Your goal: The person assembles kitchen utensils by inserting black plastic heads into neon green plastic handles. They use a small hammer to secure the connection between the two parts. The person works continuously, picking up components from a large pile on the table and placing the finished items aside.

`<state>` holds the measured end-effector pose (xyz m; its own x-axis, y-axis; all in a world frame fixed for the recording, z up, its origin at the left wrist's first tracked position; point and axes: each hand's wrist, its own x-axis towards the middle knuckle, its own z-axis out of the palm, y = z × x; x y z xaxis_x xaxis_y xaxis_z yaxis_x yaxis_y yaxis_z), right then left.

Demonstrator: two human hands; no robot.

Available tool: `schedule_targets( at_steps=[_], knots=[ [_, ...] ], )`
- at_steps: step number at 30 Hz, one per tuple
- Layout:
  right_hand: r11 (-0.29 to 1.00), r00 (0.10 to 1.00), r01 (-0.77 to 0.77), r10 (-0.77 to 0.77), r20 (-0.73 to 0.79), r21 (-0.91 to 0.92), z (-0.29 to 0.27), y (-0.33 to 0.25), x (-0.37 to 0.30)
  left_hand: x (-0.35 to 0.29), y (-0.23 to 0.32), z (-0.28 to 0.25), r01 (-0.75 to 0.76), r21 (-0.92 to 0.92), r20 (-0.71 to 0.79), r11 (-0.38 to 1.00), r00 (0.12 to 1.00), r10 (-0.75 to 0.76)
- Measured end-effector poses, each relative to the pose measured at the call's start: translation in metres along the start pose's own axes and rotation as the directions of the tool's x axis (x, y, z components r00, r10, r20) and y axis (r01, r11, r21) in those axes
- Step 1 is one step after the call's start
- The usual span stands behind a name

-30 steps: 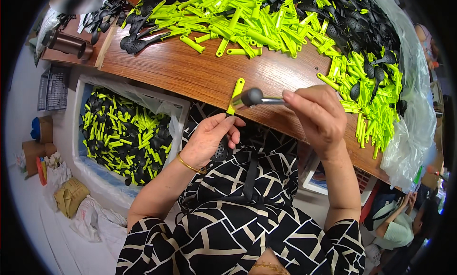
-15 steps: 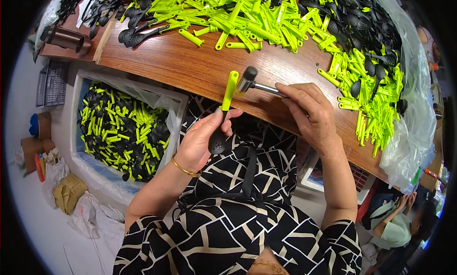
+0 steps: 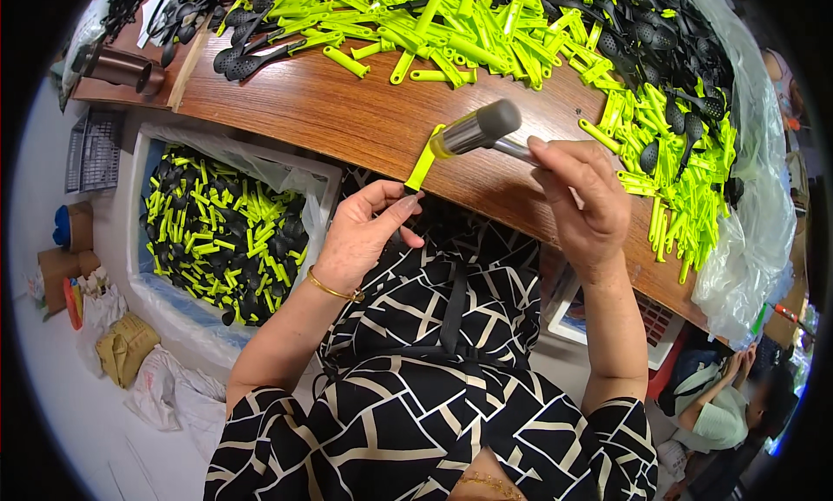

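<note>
**Mallet poised over an upright green handle at the table edge**

Head view. The landmark is the wooden table (image 3: 347, 119), its varnished brown top curving across the upper frame. At its near edge, the left hand (image 3: 364, 236) pinches a lime-green plastic handle (image 3: 423, 164) between thumb and fingers and holds it upright, its upper end just below the mallet head. The right hand (image 3: 583, 204) is clenched round the metal shaft of a small mallet (image 3: 475, 128), whose cylindrical head has a grey rubbery face and a shiny metal collar; the head sits touching or just above the handle's top, and I cannot tell which.

As I judge it, the step in hand is tapping the green handle onto its black utensil part, which the left palm hides. The next blow calls for the handle kept vertical and the fingers kept below the strike.

On the far side of the table lies a heap of loose green handles (image 3: 451, 32), smooth, flat and slotted, mixed with black slotted spoons (image 3: 659, 50) on clear crinkled plastic sheeting (image 3: 755, 215). Left of the table, below its edge, a white bin (image 3: 143, 154) lined with film holds finished green-and-black utensils (image 3: 221, 241).
</note>
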<state>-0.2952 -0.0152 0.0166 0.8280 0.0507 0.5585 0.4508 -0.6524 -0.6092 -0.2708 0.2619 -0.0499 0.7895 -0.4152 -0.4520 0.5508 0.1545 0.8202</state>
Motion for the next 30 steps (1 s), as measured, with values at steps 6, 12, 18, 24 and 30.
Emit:
schedule_targets(
  at_steps=[6,12,18,24,30],
  knots=[
    [0.961,0.937,0.156,-0.071,0.342,-0.228,0.002,0.008,0.013,-0.003,0.007,-0.003,0.049,0.067,-0.006,0.997,0.999,-0.048],
    [0.954,0.910,-0.201,0.266,0.318,-0.223,-0.035,0.033,0.001,-0.007,0.009,-0.003,0.019,0.176,-0.041,0.984,0.999,-0.012],
    [0.880,0.952,-0.151,0.252,0.173,-0.451,-0.093,0.054,-0.034,-0.022,-0.042,-0.128,-0.124,0.522,-0.257,0.844,0.920,0.295],
    [0.842,0.972,-0.144,0.219,0.085,-0.520,-0.108,0.091,-0.024,-0.071,-0.103,-0.378,0.470,0.584,-0.797,0.662,0.485,0.359],
    [0.702,0.957,-0.066,0.246,0.154,-0.709,-0.084,0.100,-0.012,-0.004,0.033,-0.205,-0.026,0.906,-0.355,0.422,0.494,0.794]
  ],
)
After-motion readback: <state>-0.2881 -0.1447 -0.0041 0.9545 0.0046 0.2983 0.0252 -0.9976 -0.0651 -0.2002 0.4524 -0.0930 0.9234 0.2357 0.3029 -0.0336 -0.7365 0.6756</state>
